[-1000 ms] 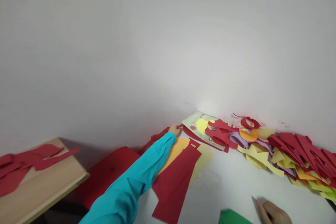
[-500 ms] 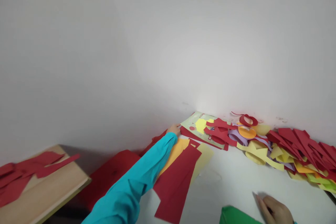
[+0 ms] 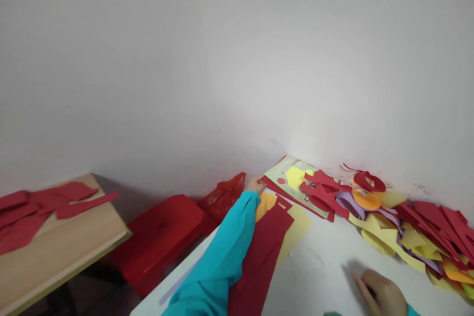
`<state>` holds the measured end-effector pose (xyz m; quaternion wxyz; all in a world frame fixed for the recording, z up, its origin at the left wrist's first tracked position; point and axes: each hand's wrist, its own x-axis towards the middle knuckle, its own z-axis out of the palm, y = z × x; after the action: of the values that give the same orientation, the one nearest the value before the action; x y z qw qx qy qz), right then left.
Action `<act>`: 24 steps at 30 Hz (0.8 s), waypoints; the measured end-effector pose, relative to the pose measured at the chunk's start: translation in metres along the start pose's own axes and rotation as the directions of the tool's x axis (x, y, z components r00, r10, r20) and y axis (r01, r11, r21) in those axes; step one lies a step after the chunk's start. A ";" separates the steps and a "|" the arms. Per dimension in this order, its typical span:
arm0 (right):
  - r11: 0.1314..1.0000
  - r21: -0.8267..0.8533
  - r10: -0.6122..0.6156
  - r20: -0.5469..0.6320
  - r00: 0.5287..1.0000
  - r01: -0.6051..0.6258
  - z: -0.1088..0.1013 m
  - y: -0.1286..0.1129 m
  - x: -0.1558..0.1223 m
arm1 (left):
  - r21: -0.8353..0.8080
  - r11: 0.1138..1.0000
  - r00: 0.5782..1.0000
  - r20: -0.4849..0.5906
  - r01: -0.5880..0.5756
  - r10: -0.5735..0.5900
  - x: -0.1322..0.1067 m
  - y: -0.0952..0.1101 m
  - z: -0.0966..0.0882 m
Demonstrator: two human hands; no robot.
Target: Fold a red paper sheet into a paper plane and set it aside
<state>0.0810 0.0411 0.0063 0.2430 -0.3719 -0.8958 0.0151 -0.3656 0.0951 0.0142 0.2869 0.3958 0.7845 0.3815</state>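
At the table's far left edge, my left hand (image 3: 256,184), in a teal sleeve, pinches the corner of a red paper sheet (image 3: 283,194). That sheet lies under a pale green printed sheet (image 3: 272,171) bearing a yellow paper piece (image 3: 294,177). Long dark red paper pieces (image 3: 264,242), with orange paper (image 3: 263,206) and pale yellow paper (image 3: 296,232) beside them, lie by my left forearm. My right hand (image 3: 385,294) is low over the white table (image 3: 307,276), its fingers curled. Whatever they hold, if anything, is hidden.
Paper offcuts (image 3: 385,234) in several colours are heaped along the wall at right. Left of the table are a red stool (image 3: 163,232), a red plastic bag (image 3: 224,200) and a wooden tabletop (image 3: 74,242) with red scraps (image 3: 48,205). A green edge (image 3: 332,313) shows at the bottom.
The view has shifted, showing more of the red stool and bag. My left hand stays at the red sheet's corner. The green object has almost left the bottom of the view.
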 end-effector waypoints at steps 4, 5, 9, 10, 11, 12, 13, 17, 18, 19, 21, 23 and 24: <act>0.991 -0.002 -0.130 0.202 0.971 0.134 0.014 -0.058 0.103 | -0.075 0.995 0.994 0.079 -0.064 0.069 0.003 -0.009 -0.006; 0.986 -0.010 -0.159 0.282 0.946 0.168 0.021 -0.074 0.131 | -0.084 0.993 0.992 0.091 -0.077 0.084 0.003 -0.010 -0.008; 0.980 -0.109 -0.113 0.369 0.923 0.163 0.058 -0.125 0.218 | -0.095 0.989 0.985 0.116 -0.117 0.127 0.003 -0.010 -0.012; 0.979 -0.129 -0.096 0.379 0.920 0.156 0.067 -0.133 0.232 | -0.095 0.988 0.983 0.123 -0.125 0.136 0.003 -0.009 -0.012; 0.977 -0.150 -0.080 0.390 0.917 0.149 0.076 -0.140 0.244 | -0.096 0.987 0.980 0.136 -0.131 0.143 0.002 -0.009 -0.011; 0.975 -0.170 -0.064 0.401 0.914 0.143 0.084 -0.144 0.252 | -0.099 0.985 0.978 0.145 -0.139 0.152 0.001 -0.008 -0.010; 0.972 -0.186 -0.057 0.409 0.911 0.144 0.091 -0.148 0.259 | -0.106 0.984 0.976 0.148 -0.143 0.158 0.001 -0.007 -0.010; 0.959 -0.239 -0.032 0.438 0.898 0.151 0.110 -0.154 0.273 | -0.130 0.979 0.972 0.159 -0.154 0.174 -0.002 -0.006 -0.007; 0.955 -0.250 -0.032 0.445 0.895 0.158 0.112 -0.155 0.275 | -0.133 0.979 0.972 0.156 -0.153 0.173 -0.002 -0.006 -0.006; 0.951 -0.260 -0.032 0.449 0.893 0.165 0.114 -0.156 0.276 | -0.133 0.979 0.973 0.152 -0.153 0.173 -0.003 -0.006 -0.006; 0.943 -0.280 -0.035 0.452 0.892 0.179 0.117 -0.158 0.278 | -0.127 0.979 0.975 0.141 -0.156 0.174 -0.003 -0.006 -0.007; 0.935 -0.299 -0.039 0.446 0.894 0.189 0.117 -0.159 0.279 | -0.113 0.980 0.976 0.130 -0.162 0.176 -0.003 -0.006 -0.007; 0.931 -0.307 -0.042 0.442 0.896 0.195 0.117 -0.160 0.279 | -0.103 0.981 0.976 0.126 -0.165 0.177 -0.003 -0.006 -0.007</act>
<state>-0.2459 0.1311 0.0545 -0.0279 -0.3398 -0.9371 -0.0753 -0.3715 0.0877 0.0134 0.3234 0.4730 0.7079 0.4129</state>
